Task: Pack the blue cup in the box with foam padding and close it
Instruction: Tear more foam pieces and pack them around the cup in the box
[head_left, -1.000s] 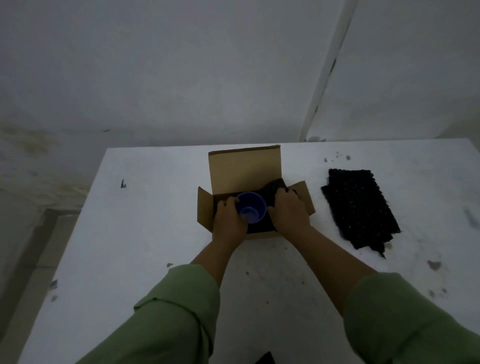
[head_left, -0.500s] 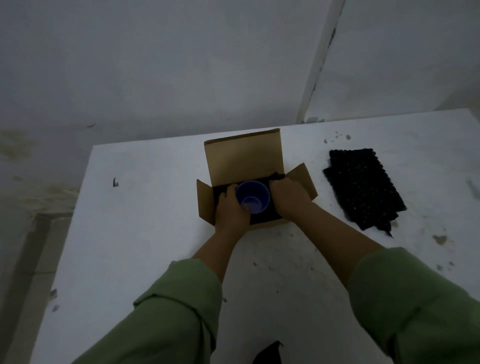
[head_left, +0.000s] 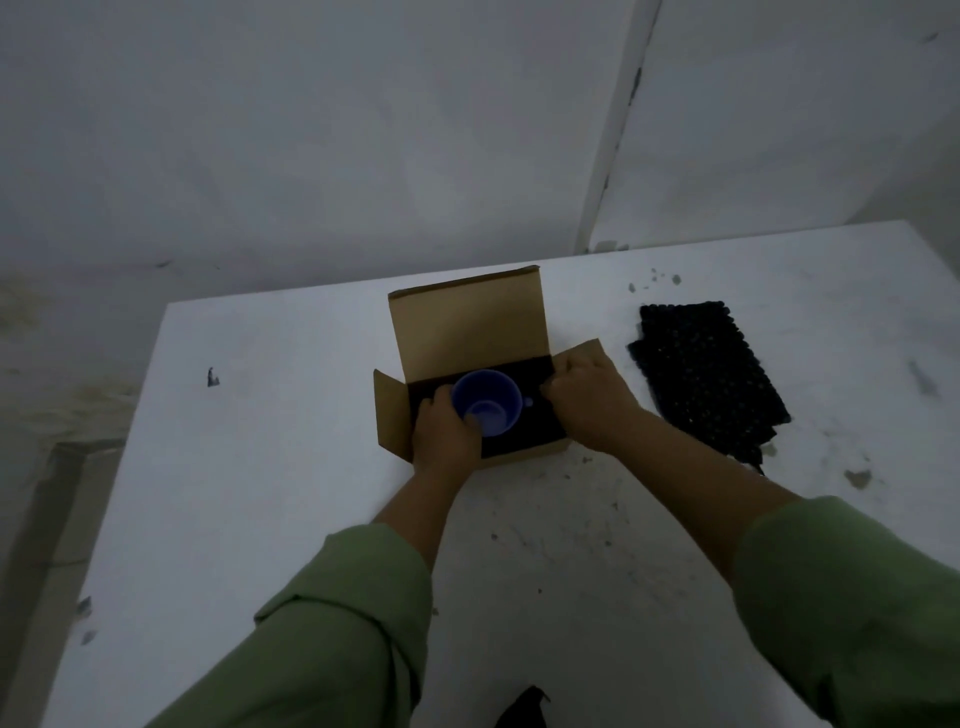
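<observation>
Both arms reach forward from green sleeves (head_left: 337, 623), the forearms bare from below the elbow and angled in toward each other. The left hand (head_left: 445, 436) lies palm down with its fingers curled round the near side of the blue cup (head_left: 485, 402). The right hand (head_left: 589, 397) is bent at the knuckles, its fingers curled inward at the right end of the box (head_left: 467, 322).

Bare white table (head_left: 260, 467) lies free at 9 o'clock of the open box (head_left: 467, 322), whose upright lid blocks 12 and foam sheet (head_left: 706, 379) occupies 3.
</observation>
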